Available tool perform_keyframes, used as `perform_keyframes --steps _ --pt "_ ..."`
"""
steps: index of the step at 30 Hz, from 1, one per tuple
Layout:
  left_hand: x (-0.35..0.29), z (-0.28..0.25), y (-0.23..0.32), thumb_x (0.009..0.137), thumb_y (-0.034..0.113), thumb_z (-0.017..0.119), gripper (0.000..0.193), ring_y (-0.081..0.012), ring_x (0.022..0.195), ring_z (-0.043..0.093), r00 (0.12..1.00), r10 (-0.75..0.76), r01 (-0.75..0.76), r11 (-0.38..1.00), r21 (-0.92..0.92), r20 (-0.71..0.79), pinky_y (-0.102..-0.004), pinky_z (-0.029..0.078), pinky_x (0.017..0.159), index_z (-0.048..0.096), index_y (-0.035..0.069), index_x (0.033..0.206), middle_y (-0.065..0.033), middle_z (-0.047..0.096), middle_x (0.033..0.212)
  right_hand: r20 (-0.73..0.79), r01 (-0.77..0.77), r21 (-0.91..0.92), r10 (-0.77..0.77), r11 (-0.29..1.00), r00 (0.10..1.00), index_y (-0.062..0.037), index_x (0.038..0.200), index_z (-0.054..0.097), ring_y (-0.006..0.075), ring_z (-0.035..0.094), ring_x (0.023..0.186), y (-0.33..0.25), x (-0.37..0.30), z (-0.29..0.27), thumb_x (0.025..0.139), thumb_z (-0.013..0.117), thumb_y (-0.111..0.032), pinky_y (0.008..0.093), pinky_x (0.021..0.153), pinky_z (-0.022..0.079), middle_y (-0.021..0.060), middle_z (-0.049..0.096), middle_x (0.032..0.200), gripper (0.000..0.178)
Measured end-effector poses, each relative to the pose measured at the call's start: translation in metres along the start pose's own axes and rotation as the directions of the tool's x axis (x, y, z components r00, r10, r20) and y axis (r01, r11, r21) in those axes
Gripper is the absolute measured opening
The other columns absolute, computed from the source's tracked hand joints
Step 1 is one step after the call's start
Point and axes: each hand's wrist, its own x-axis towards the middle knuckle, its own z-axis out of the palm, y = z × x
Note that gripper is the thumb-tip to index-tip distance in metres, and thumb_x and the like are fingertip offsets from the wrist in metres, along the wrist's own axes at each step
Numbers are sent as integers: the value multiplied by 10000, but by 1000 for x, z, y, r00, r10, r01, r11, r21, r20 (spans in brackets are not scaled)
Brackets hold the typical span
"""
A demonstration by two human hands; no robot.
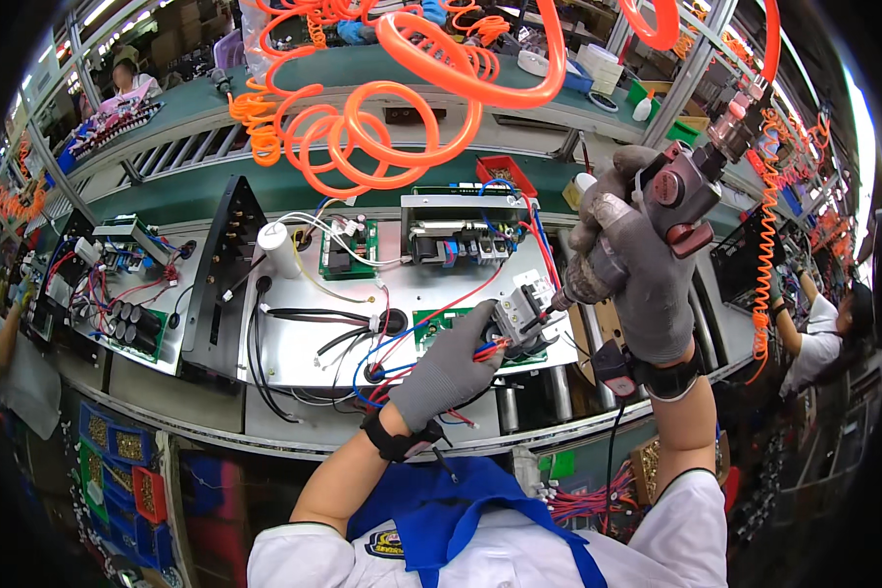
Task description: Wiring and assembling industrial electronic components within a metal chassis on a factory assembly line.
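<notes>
In a grey glove, my right hand [652,284] is wrapped round a pneumatic screwdriver [678,196] with an orange air hose at its top end. The tool is tilted, its tip pointing down and left at a grey metal-and-plastic block [521,312]. Whether the tip touches a screw there is too small to tell. My left hand [448,365], also gloved, has its fingers closed on the block's near side, beside red and blue wires. The block is at the right end of a silver metal panel [304,365], which carries green circuit boards [349,250], a white cylinder [279,250] and several loose cables.
Coiled orange air hoses [402,127] hang above the panel. A black upright plate [227,265] stands at its left end, with another wired assembly [132,294] beyond. A red parts bin [506,174] is behind. Rollers [559,394] run underneath. Co-workers are at both sides.
</notes>
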Motion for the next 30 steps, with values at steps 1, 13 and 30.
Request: perform_keyframes --steps 1,13,30 --pt "1 1 0 889 163 660 607 -465 1098 623 1000 16 -16 1000 -6 0 -479 520 908 413 -9 1416 -315 631 1170 15 5 -7 -5 1000 1000 -44 1273 492 134 595 728 -1 0 0 886 574 -61 300 623 519 84 562 953 396" --pt "13 6 20 745 274 817 677 -349 972 714 996 -84 85 996 15 -43 -393 546 848 546 -17 1292 -241 697 1060 1 26 125 -26 992 1000 -24 1188 585 138 666 662 10 9 5 858 714 -29 258 551 521 72 635 938 353" --pt "18 21 6 738 341 843 621 -368 802 707 987 26 -13 996 83 -156 -446 550 700 586 24 1206 -201 710 886 65 -60 -36 63 998 996 -44 1230 541 136 599 704 3 7 -2 899 610 -107 276 617 504 84 604 881 344"
